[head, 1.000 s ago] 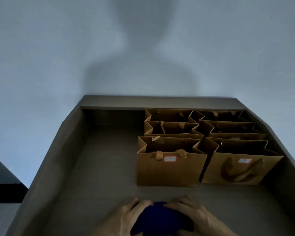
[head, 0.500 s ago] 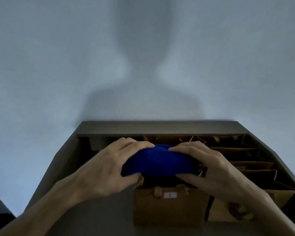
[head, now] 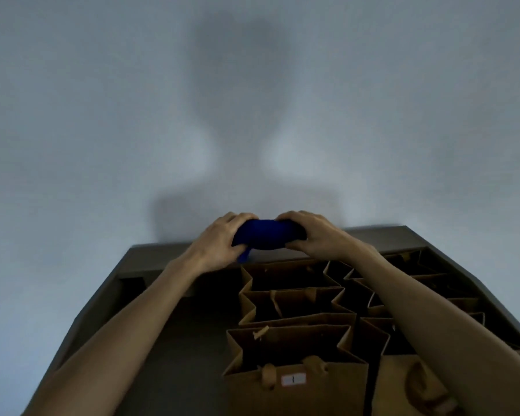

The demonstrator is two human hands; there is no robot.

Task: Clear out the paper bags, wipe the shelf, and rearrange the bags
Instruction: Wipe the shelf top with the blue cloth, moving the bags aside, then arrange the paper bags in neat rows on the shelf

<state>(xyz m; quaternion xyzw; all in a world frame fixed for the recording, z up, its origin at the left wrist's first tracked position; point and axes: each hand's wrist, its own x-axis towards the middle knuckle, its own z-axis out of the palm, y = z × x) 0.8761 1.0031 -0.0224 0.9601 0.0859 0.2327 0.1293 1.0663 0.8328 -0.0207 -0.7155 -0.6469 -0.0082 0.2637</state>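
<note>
Hands first: my left hand (head: 219,240) and right hand (head: 311,235) both grip the bunched blue cloth (head: 267,237) above the dark shelf's back ledge (head: 370,235). Brown paper bags (head: 291,349) fill its right side, so I judge clearing comes next.

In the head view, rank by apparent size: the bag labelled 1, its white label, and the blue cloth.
Largest to smallest as they look:
1. Paper bag labelled 1, though it sits nearest the camera, which inflates it.
2. Blue cloth, bunched and partly covered by the left hand and right hand.
3. White label, clearly smallest.
</note>
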